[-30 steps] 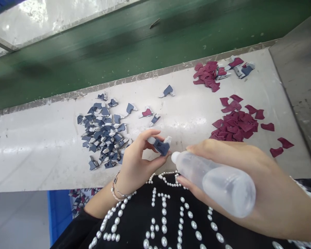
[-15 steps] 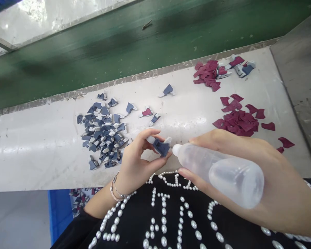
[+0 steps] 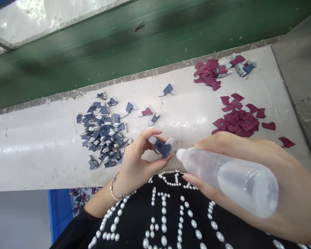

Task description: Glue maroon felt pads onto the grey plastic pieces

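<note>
Between the thumb and fingers of my left hand (image 3: pixel 140 157) is a small blue-and-grey plastic part (image 3: pixel 162 148), its recessed blue side facing up. My right hand (image 3: pixel 282 180) is wrapped around a translucent squeeze bottle (image 3: pixel 230 176) lying nearly level, with clear liquid inside. Its white nozzle end, with a thin needle tip, points left at the plastic part. The tip is very close to the part's right edge; whether they touch I cannot tell. Left of my left hand lies a pile of similar blue-and-grey parts (image 3: pixel 101 135).
Dark red flat pieces (image 3: pixel 239 121) lie in a heap at right, with another red heap (image 3: pixel 207 73) behind. A few single parts (image 3: pixel 168 89) are spread mid-table. Beyond the white table (image 3: pixel 41 148) runs a green belt (image 3: pixel 106 45). A blue bin (image 3: pixel 58 207) stands below left.
My right hand has drawn the bottle slightly right and down, away from the plastic part. My left hand with the part has shifted very slightly right. A twig on the green belt moved left.
</note>
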A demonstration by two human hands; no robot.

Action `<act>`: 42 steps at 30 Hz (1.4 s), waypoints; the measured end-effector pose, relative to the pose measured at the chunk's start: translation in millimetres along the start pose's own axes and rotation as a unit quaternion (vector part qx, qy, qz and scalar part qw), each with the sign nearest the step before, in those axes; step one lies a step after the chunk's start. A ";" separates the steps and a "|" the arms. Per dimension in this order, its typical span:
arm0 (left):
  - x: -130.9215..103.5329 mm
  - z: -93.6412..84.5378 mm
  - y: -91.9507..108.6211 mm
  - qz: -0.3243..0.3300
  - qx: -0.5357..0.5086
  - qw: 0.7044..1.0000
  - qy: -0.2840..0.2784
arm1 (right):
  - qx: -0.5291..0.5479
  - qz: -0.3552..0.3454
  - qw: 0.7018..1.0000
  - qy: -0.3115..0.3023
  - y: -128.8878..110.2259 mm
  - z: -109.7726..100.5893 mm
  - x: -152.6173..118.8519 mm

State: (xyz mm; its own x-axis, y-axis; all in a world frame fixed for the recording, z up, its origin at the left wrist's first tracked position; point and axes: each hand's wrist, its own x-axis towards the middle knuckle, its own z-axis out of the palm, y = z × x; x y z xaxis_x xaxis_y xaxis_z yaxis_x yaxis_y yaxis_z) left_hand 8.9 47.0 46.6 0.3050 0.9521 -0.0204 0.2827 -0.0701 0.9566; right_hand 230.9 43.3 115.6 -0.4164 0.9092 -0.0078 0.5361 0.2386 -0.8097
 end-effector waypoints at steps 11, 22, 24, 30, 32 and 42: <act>-0.5 1.0 1.6 0.000 -0.007 1.000 -0.010 | 0.005 0.019 1.000 0.003 -2.0 -0.8 2.4; -1.7 1.9 0.0 0.005 -0.022 1.000 -0.010 | 0.046 0.025 0.998 0.016 5.1 -5.1 -0.7; -1.2 2.3 -0.8 0.001 -0.043 0.999 -0.004 | 0.057 0.030 0.998 0.029 9.4 -10.4 -2.8; 0.9 -3.0 -3.0 -0.010 -0.114 0.993 0.022 | 0.104 0.014 0.994 0.040 40.8 -28.7 -3.3; -0.1 -5.4 -2.7 -0.030 -0.120 0.992 0.027 | 0.168 0.036 0.985 0.010 55.6 -27.2 2.2; 1.6 -2.8 -9.2 -0.030 -0.056 0.998 0.019 | 0.087 0.052 0.995 -0.020 108.5 40.6 48.2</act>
State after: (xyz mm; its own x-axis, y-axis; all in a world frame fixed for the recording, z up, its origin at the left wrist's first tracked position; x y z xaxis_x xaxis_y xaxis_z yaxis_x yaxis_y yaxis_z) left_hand 4.3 50.0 38.6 0.2547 0.9645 -0.0700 0.1959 0.0194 0.9804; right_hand 239.2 99.1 3.5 -0.3951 0.9111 -0.1178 0.4436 0.0769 -0.8929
